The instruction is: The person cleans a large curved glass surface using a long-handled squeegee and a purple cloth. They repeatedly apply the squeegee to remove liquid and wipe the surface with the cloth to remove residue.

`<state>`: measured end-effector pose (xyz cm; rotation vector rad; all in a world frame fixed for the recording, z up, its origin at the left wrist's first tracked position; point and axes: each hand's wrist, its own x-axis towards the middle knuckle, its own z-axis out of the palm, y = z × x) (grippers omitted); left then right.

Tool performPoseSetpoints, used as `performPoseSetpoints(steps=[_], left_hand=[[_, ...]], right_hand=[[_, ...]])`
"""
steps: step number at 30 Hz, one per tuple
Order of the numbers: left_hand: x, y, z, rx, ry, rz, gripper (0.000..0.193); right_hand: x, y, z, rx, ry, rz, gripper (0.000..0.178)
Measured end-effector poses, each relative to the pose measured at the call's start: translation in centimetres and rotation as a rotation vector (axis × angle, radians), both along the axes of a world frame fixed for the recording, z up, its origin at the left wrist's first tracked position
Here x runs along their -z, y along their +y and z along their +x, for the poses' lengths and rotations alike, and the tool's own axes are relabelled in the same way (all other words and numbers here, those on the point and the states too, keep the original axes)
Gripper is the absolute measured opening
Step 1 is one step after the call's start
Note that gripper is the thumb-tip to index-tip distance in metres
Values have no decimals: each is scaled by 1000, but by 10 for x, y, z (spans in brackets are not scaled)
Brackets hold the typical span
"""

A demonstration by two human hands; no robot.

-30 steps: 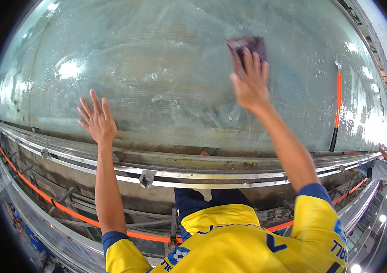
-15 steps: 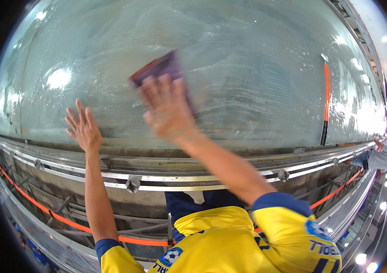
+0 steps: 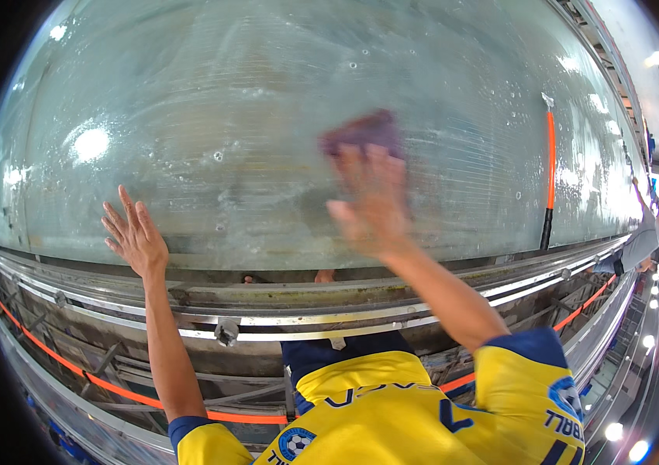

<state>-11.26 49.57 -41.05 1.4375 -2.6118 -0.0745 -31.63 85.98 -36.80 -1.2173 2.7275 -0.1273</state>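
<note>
A large wet sheet of glass (image 3: 267,85) spreads out in front of me, streaked and dotted with bubbles. My right hand (image 3: 374,198), a little blurred by motion, presses a flat purple pad (image 3: 372,128) against it near the middle. The fingers lie over the pad's near part, and its far part sticks out beyond them. To the left, my left hand (image 3: 137,236) is open with spread fingers, over the near part of the glass, and holds nothing.
A tool with an orange-and-black handle (image 3: 551,163) and small metal head lies on the glass at right. Metal rails (image 3: 136,306) run along the near edge, with an orange strip (image 3: 128,393) below them. Another person (image 3: 640,244) stands at the far right.
My right hand and the purple pad have swept to the right across the glass. My left hand has shifted slightly left and nearer, still open.
</note>
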Motion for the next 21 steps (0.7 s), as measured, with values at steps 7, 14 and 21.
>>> performPoseSetpoints(steps=[7,14,21], left_hand=[[8,-13,8,7,-20,6,63],[0,-2,-9,17,-4,29,65],[-2,-2,4,5,-8,22,64]], right_hand=[[-10,-48,37,-269,-122,-165,58],[-3,39,-102,69,116,-128,56],[-16,66,-21,-164,-53,17,57]])
